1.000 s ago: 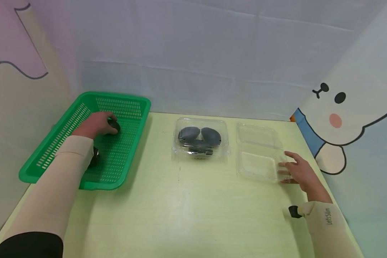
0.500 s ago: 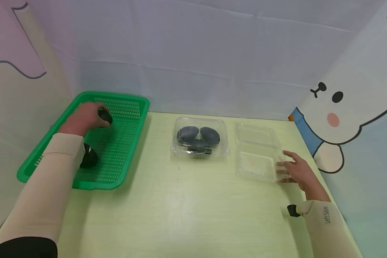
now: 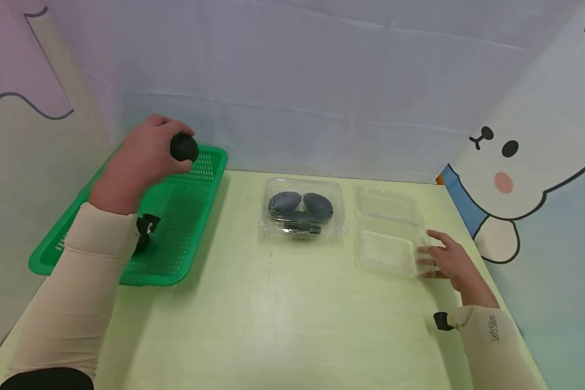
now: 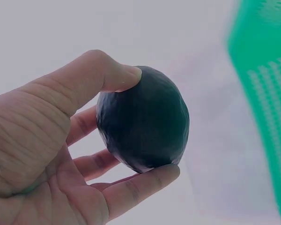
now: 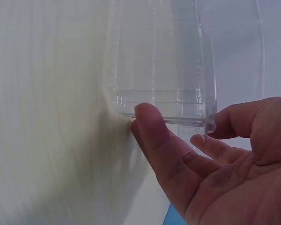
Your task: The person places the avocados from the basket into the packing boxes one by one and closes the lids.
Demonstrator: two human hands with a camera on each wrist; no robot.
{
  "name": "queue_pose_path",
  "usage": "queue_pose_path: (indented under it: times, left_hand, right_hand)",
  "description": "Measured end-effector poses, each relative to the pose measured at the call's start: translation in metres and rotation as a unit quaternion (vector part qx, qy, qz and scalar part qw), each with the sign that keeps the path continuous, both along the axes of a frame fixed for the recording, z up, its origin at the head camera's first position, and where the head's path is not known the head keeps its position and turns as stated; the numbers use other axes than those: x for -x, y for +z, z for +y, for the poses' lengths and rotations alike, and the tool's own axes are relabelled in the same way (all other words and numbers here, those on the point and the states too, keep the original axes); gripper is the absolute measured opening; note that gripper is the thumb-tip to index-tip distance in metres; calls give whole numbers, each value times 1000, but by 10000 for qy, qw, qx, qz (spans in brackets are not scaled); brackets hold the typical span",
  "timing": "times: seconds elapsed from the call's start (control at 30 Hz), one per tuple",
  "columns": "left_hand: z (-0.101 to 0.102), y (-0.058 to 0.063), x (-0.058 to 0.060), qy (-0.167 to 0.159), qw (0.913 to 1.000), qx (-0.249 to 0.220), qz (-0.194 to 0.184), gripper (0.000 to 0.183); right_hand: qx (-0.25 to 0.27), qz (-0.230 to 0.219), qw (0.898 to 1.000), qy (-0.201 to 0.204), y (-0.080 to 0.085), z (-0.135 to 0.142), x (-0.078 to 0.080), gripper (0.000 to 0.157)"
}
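My left hand (image 3: 141,162) holds a dark, egg-shaped avocado (image 3: 184,147) up over the green basket (image 3: 151,279). In the left wrist view, the thumb presses the near side of the avocado (image 4: 145,122), and the fingers curl beneath and behind it. To the right, an open clear plastic clamshell (image 3: 390,248) lies on the table with nothing in it. My right hand (image 3: 450,264) rests at its right end. In the right wrist view, fairly straight fingers (image 5: 157,136) touch the clamshell's end wall (image 5: 159,105), with the thumb by the rim.
Between basket and open clamshell stands a closed clear clamshell (image 3: 302,187) holding several dark avocados (image 3: 318,206). Everything sits on a pale yellow table (image 3: 283,314). A white cloth (image 3: 292,97) hangs behind, and a printed bear panel (image 3: 541,179) borders the right side.
My left hand has lifted the avocado from inside the basket to above its rim, then slightly right. The right hand and both clamshells stay put.
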State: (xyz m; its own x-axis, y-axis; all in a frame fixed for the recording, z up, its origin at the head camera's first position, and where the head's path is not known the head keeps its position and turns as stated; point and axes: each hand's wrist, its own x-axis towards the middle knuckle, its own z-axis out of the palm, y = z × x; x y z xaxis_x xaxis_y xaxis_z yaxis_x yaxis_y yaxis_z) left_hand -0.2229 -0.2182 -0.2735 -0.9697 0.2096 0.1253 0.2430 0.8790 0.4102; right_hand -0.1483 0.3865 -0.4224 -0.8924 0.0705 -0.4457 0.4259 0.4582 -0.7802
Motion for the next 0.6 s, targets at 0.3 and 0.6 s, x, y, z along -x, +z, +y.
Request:
queue_pose_path:
  times: [0.3, 0.6]
  left_hand:
    - [57, 16, -23, -493, 9980, -171, 371, 51]
    - [102, 8, -31, -1104, 9913, -401, 593, 49]
  right_hand:
    - [106, 9, 9999, -47, -4, -5, -2, 66]
    - [271, 113, 9996, -23, -3, -11, -6, 64]
